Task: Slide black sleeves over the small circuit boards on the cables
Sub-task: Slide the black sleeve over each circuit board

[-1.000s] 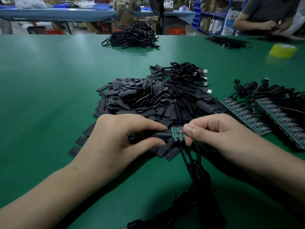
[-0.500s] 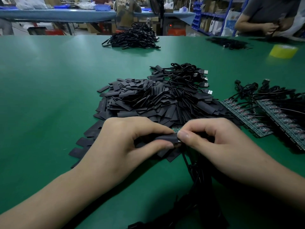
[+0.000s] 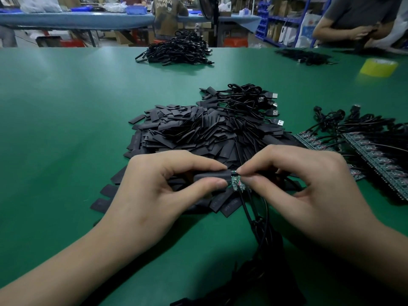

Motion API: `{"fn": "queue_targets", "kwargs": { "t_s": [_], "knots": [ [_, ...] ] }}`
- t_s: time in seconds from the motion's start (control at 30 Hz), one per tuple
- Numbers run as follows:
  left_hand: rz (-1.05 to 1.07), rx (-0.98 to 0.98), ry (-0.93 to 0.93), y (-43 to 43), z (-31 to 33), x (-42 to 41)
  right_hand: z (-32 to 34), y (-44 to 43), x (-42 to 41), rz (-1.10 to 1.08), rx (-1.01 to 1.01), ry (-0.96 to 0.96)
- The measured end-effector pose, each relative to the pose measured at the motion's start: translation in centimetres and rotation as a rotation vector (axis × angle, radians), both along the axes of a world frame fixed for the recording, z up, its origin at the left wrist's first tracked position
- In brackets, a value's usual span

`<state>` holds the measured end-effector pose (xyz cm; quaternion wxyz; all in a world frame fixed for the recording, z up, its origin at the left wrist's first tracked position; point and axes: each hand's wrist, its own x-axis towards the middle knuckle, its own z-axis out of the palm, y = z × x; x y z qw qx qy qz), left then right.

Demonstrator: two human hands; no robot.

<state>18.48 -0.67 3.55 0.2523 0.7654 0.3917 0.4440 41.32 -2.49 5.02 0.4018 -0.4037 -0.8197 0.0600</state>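
My left hand (image 3: 154,191) pinches a black sleeve (image 3: 212,176) between thumb and forefinger, just in front of the sleeve pile (image 3: 198,133). A small green circuit board (image 3: 236,184) sticks out of the sleeve's right end, mostly covered. My right hand (image 3: 304,186) pinches the board's exposed end where its black cables (image 3: 254,217) leave and run down toward me. The two hands almost touch at the fingertips.
Rows of bare circuit boards with cables (image 3: 375,155) lie at the right. Finished cables with USB plugs (image 3: 260,102) sit behind the pile. Another cable heap (image 3: 176,51) and a yellow tape roll (image 3: 378,67) are far back. A person (image 3: 357,21) works at the far right corner.
The sleeve has slid rightward over the board, which was fully exposed a second ago. Both hands have come closer together and lifted slightly.
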Motion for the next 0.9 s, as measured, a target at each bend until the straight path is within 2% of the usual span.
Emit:
{"fn": "queue_targets", "kwargs": {
  "t_s": [0.3,0.47,0.57,0.67,0.77,0.83,0.9],
  "knots": [
    [-0.033,-0.039,-0.033,0.0,0.2,0.0,0.0,0.2,0.2,0.011,0.068,-0.06],
    [-0.03,0.096,0.075,-0.1,0.5,0.2,-0.3,-0.2,-0.3,-0.002,0.051,-0.039],
    [-0.006,0.093,0.028,-0.1,0.7,0.1,-0.1,-0.4,-0.6,0.006,-0.067,0.077],
    [0.053,0.164,0.038,0.1,0.8,0.1,0.3,-0.3,-0.5,0.036,-0.328,0.282],
    [0.113,0.204,0.03,0.0,0.8,0.3,0.5,-0.2,-0.4,0.069,-0.47,0.303],
    [0.175,0.239,0.028,-0.1,0.8,0.5,0.5,-0.4,-0.7,0.07,-0.48,0.297],
    [0.223,0.241,0.01,-0.2,0.9,0.6,0.3,-0.7,-1.0,0.015,-0.335,0.209]
  ]
}}
